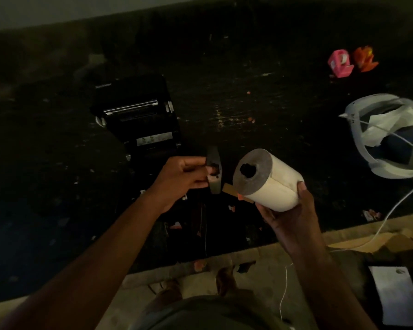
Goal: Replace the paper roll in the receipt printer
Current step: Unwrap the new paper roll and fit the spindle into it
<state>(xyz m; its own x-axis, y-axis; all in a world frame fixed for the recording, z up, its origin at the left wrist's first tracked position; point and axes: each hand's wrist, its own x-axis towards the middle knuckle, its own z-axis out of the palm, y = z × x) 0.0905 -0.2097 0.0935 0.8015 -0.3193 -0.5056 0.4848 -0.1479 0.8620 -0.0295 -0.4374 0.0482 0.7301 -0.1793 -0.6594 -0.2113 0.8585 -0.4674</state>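
A black receipt printer lies on the dark counter with its lid thrown back and its paper bay exposed. My right hand is wrapped around a thick white paper roll, whose grey end with a dark core hole faces left. My left hand pinches a small grey roll-holder piece, held just left of the roll's end and apart from it. Both sit in front of the printer, to its right.
A white headband-like device with crumpled white paper inside and a white cable lies at right. Pink and orange wrappers sit at the back right. Paper scraps litter the counter. A white card lies at the lower right.
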